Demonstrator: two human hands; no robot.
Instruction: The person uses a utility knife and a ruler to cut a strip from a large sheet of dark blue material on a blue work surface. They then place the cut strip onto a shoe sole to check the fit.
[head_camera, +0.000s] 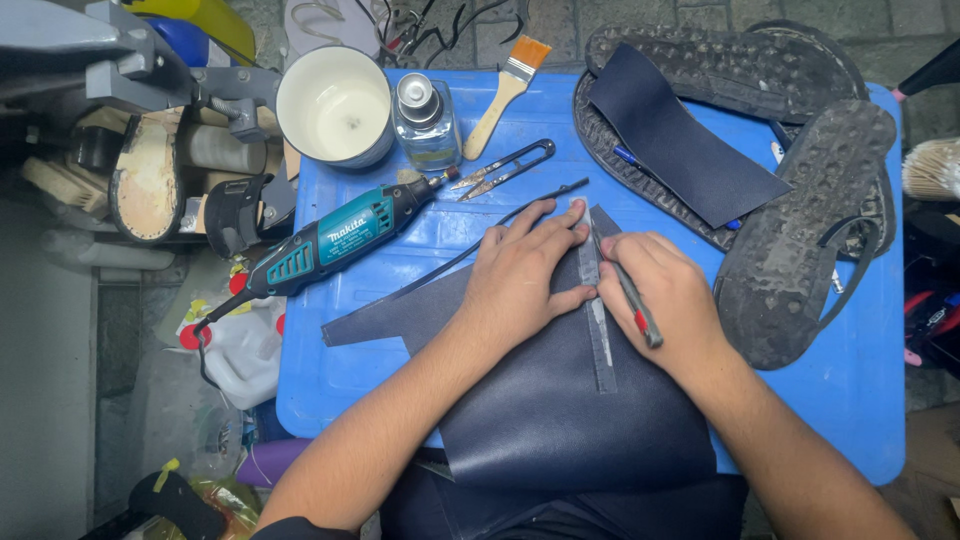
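Observation:
My left hand (522, 268) lies flat on a dark navy leather sheet (560, 410), its fingertips pressing a metal ruler (598, 320) that runs down the sheet. My right hand (668, 296) grips a slim knife with a red and grey handle (634, 300); its tip rests against the ruler's right edge near the top. The sheet covers the near part of a blue plastic table (850, 400). A thin dark strip (470, 255) curves away from the sheet toward the upper left.
A teal rotary tool (335, 240), thread snips (505, 168), a glass bottle (425, 122), a white bowl (335, 105) and a paintbrush (507, 85) lie at the far left. Black rubber soles (800, 240) and another navy piece (680, 140) sit at the right.

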